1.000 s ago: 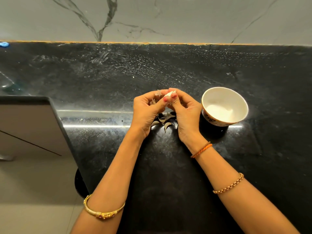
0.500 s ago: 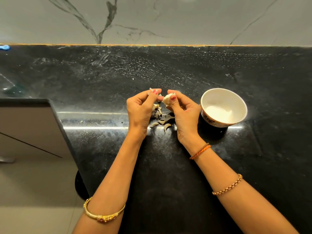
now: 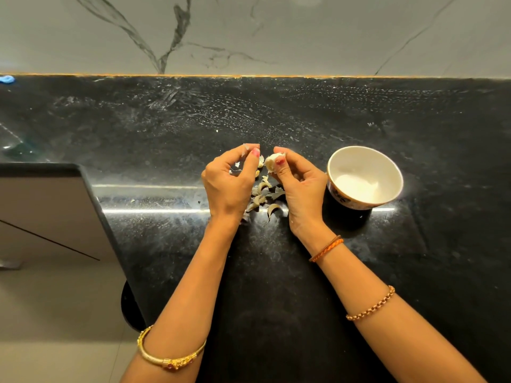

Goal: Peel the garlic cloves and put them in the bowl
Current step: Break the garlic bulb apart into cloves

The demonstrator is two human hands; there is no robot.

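My right hand (image 3: 300, 186) pinches a pale garlic clove (image 3: 271, 162) between thumb and fingers, just above the black counter. A short gap to the left, my left hand (image 3: 231, 183) pinches a thin scrap of garlic skin (image 3: 245, 149) at its fingertips. Several loose peels (image 3: 264, 197) lie on the counter between and under the two hands. A white bowl (image 3: 394, 172) with a patterned outside stands right of my right hand, tilted slightly toward me; I see no cloves inside it.
The black counter (image 3: 276, 286) runs back to a marble wall (image 3: 276, 34). Its edge drops off at the left, beside a grey cabinet front (image 3: 49, 217) and floor. A small blue object (image 3: 6, 79) sits at the far left by the wall.
My hands have drawn apart: the left pulled a strip of skin off to the left, the right kept the clove.
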